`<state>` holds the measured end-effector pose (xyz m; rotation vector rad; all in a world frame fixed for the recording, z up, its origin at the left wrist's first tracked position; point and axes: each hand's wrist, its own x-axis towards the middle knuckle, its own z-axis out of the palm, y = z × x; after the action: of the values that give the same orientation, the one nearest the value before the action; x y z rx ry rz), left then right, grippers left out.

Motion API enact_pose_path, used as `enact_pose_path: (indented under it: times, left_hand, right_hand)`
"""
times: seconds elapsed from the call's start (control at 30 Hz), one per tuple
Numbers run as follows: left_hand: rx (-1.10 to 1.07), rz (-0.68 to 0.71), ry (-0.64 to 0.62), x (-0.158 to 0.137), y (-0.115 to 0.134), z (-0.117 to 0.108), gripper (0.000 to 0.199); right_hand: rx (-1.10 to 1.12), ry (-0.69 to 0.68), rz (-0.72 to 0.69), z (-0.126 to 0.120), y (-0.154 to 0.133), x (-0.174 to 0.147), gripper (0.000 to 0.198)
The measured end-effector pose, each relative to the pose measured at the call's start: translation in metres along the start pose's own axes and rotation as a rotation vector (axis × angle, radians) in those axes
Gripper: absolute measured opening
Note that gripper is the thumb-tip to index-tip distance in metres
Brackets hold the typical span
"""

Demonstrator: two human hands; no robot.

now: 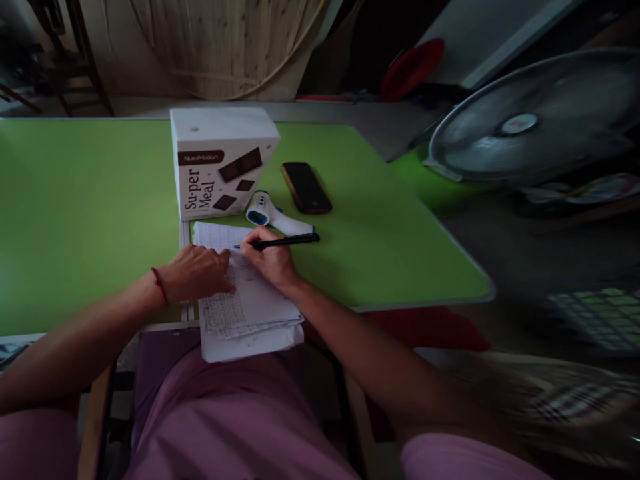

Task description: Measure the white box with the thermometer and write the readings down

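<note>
My right hand (pixel 273 260) is closed around a black pen (pixel 293 241), its tip at the upper part of a notepad (pixel 260 300). Handwriting covers much of the notepad's left side, and its lower edge hangs past the table's near edge. Resting on the pad's left part is my left hand (pixel 200 272), with a red cord bracelet at the wrist. Its fingers are partly curled, the tips on the paper. Just beyond the right hand lies a white and blue infrared thermometer (pixel 280 219). Behind the pad stands a white "Su-per Meal" box (pixel 225 163).
A dark phone (pixel 306 187) lies beyond the thermometer on the green table (pixel 395 253). A seam crosses the table left of the pad. Past its right corner are a large round metal tray (pixel 555 127) and a red basin (pixel 413 67). A wooden chair (pixel 75 60) stands at the back left.
</note>
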<state>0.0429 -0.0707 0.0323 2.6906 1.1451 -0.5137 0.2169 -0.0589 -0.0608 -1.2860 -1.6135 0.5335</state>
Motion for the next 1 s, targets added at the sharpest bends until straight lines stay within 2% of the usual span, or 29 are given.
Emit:
enact_pose_path:
  times: [0.23,0.4,0.6,1.0]
  left_hand:
    - [0.007,-0.006,-0.002,0.0006,-0.0013,0.0017,0.056]
    - [0.017,0.016,0.019,0.0008,-0.0023,0.0029,0.056]
    - [0.022,0.01,0.006,0.0009,-0.0013,0.0006,0.054]
    - [0.03,0.002,0.021,0.0022,0.0001,0.0021,0.054]
  right_hand:
    - [0.013,-0.001,-0.001,-0.0023,-0.0002,0.0002,0.012]
    - [0.042,0.051,0.025,-0.0048,0.0015,0.0003,0.009]
    - [0.042,0.005,0.024,-0.005,0.0024,0.0012,0.008]
    - [0.024,0.006,0.026,-0.006,-0.0009,0.001,0.009]
